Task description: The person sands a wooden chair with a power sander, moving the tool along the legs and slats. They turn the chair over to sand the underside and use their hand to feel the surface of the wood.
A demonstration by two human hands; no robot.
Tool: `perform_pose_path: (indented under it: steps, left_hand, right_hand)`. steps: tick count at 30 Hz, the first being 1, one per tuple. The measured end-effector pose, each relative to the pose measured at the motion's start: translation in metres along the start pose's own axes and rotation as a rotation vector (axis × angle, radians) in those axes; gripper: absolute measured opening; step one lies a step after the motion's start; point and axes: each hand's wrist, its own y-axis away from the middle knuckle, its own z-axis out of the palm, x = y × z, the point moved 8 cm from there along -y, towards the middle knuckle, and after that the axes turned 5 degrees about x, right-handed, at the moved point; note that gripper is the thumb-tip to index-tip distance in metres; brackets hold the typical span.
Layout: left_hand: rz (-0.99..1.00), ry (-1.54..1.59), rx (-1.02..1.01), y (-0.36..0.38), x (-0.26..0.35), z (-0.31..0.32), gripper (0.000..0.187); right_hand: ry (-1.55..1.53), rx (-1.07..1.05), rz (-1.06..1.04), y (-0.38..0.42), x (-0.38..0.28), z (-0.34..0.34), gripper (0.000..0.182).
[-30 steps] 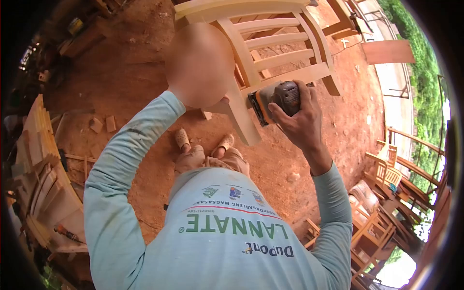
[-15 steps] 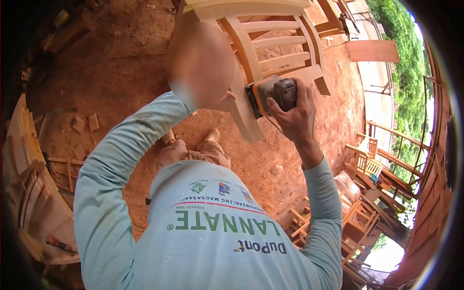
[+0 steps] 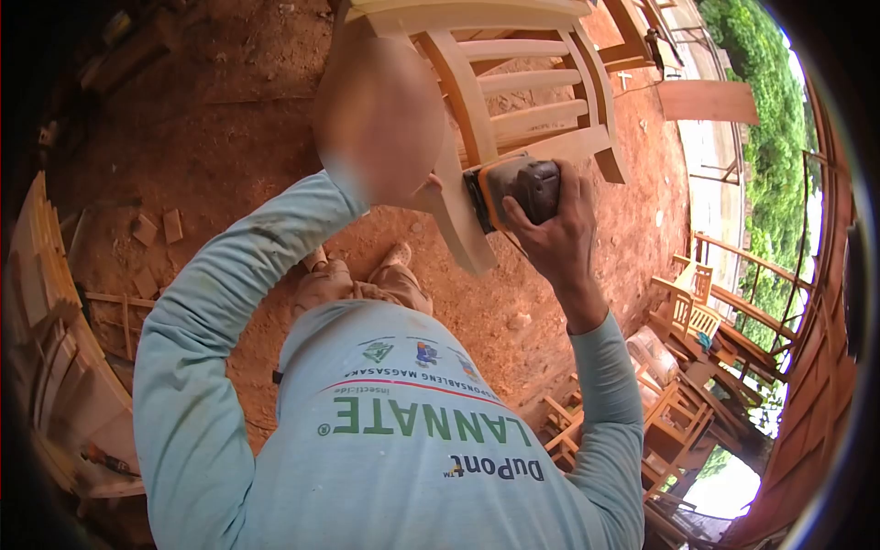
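My right hand (image 3: 561, 225) is wrapped round the dark top of an electric sander (image 3: 522, 191) with an orange band. The sander's pad presses against the side of a bare wooden chair frame (image 3: 458, 220) with curved slats, near one end of a rail. My left hand (image 3: 390, 128) is at the frame's left side, mostly covered by a blurred patch. One fingertip shows against the wood; the rest of its fingers cannot be made out.
Reddish dirt ground (image 3: 477, 321) lies around my feet. Stacked boards (image 3: 46, 302) stand at the left, with wood offcuts (image 3: 145, 229) nearby. Several wooden chairs and frames (image 3: 678, 422) are piled at the right. A brown panel (image 3: 706, 101) lies at the upper right.
The sander and my right hand have shifted slightly downward along the wood. My left hand stays at the frame. The view has moved a little.
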Motion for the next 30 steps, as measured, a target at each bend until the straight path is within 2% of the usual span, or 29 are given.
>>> perform_pose_path:
  steps: [4,10,13,19,25,30]
  left_hand:
    - [0.021,0.018,-0.007,0.000,-0.001,0.003,0.121]
    - [-0.015,0.024,-0.006,0.000,-0.002,0.000,0.127]
    - [-0.013,-0.008,-0.022,0.001,0.001,0.000,0.127]
    - [-0.016,0.022,0.006,-0.001,-0.004,0.003,0.127]
    - [-0.017,0.027,0.007,0.000,-0.001,0.000,0.127]
    - [-0.011,0.029,0.014,0.002,-0.002,0.001,0.127]
  right_hand:
    - [-0.004,-0.019,0.027,-0.001,0.000,0.002,0.080]
    - [0.016,-0.079,0.036,0.025,0.015,-0.010,0.078]
    - [0.009,0.001,-0.027,0.018,0.006,-0.009,0.077]
    - [0.000,-0.064,0.021,0.020,0.010,-0.010,0.077]
    - [0.003,0.002,-0.012,0.010,0.006,-0.004,0.076]
    - [0.013,0.013,0.054,-0.004,0.028,0.001,0.075]
